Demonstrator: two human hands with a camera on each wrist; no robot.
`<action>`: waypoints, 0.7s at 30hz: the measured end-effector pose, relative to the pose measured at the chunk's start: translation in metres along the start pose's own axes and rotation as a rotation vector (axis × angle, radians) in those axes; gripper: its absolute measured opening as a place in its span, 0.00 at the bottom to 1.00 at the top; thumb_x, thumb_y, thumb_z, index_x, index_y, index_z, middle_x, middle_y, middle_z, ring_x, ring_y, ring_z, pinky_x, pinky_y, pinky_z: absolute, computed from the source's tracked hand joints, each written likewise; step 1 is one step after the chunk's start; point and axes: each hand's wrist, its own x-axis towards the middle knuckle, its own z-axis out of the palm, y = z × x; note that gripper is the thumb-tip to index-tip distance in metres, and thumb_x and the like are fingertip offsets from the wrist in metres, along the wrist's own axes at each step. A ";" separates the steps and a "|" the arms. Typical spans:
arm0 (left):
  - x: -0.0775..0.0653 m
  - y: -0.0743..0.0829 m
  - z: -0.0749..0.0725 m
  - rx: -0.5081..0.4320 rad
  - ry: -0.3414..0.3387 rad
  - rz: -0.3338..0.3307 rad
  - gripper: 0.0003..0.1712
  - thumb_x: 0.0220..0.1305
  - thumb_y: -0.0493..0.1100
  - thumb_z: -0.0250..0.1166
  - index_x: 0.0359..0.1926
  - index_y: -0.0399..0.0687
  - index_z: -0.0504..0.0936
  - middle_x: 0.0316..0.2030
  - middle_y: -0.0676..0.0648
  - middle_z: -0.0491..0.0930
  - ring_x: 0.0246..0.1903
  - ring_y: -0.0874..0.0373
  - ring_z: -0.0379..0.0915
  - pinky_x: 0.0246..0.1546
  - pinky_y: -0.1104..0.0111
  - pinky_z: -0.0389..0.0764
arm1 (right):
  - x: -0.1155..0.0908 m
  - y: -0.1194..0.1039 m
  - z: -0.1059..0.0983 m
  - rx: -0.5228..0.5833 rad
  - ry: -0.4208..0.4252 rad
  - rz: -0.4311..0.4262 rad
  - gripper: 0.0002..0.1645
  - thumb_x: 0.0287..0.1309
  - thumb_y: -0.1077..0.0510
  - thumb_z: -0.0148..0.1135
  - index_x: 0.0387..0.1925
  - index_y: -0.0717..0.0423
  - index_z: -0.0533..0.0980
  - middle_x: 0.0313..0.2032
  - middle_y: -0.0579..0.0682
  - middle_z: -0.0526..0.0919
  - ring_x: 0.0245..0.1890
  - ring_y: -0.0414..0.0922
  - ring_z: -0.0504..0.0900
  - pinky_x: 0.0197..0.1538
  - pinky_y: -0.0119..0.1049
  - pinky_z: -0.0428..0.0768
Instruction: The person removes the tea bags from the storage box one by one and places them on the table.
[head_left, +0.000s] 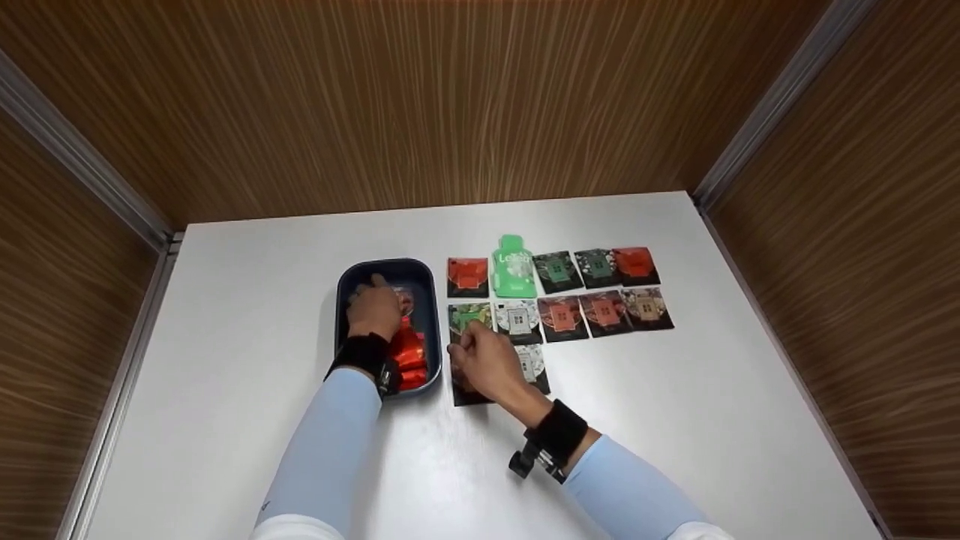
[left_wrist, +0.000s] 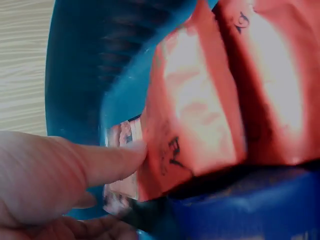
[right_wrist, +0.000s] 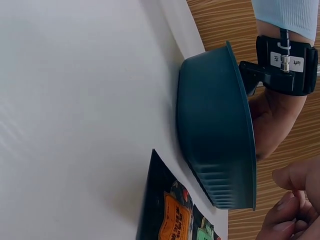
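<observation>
My left hand (head_left: 375, 306) reaches down into a dark blue plastic basin (head_left: 436, 319). In the left wrist view its thumb and fingers pinch the edge of a small square pinkish sachet (left_wrist: 124, 187). Red foil packets (head_left: 410, 351) with black pen marks lie against that sachet inside the basin. Over the lower left of the laid-out sachets hovers my right hand (head_left: 491, 365), its fingers loosely curled and nothing visible in them. A dark sachet (head_left: 471, 398) beneath it is partly hidden. Beside it lies a white patterned sachet (head_left: 534, 367).
Rows of square sachets, among them a red one (head_left: 468, 278) and a beige one (head_left: 647, 308), cover the table right of the basin. A green bottle-shaped pouch (head_left: 514, 270) lies in the back row. Wood-grain panels (head_left: 450, 105) enclose the white table (head_left: 675, 420).
</observation>
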 end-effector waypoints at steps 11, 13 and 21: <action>-0.019 -0.011 -0.034 -0.188 0.195 0.167 0.19 0.73 0.34 0.59 0.60 0.29 0.79 0.49 0.27 0.84 0.51 0.31 0.82 0.52 0.45 0.83 | 0.003 -0.003 -0.005 0.008 0.015 -0.011 0.14 0.67 0.54 0.70 0.29 0.49 0.74 0.21 0.40 0.75 0.23 0.38 0.76 0.33 0.39 0.75; -0.030 -0.007 -0.041 -0.249 0.202 0.181 0.17 0.74 0.35 0.60 0.59 0.30 0.81 0.53 0.28 0.84 0.55 0.32 0.81 0.56 0.45 0.82 | 0.004 -0.005 -0.007 0.034 0.022 -0.004 0.14 0.68 0.53 0.70 0.30 0.48 0.74 0.20 0.40 0.74 0.22 0.38 0.75 0.33 0.38 0.74; -0.074 0.015 -0.035 -0.492 0.196 0.207 0.05 0.71 0.37 0.69 0.43 0.40 0.85 0.39 0.42 0.88 0.37 0.49 0.80 0.40 0.58 0.78 | 0.012 -0.012 -0.021 0.196 0.040 -0.032 0.19 0.73 0.50 0.66 0.55 0.57 0.79 0.44 0.53 0.83 0.39 0.47 0.81 0.45 0.42 0.79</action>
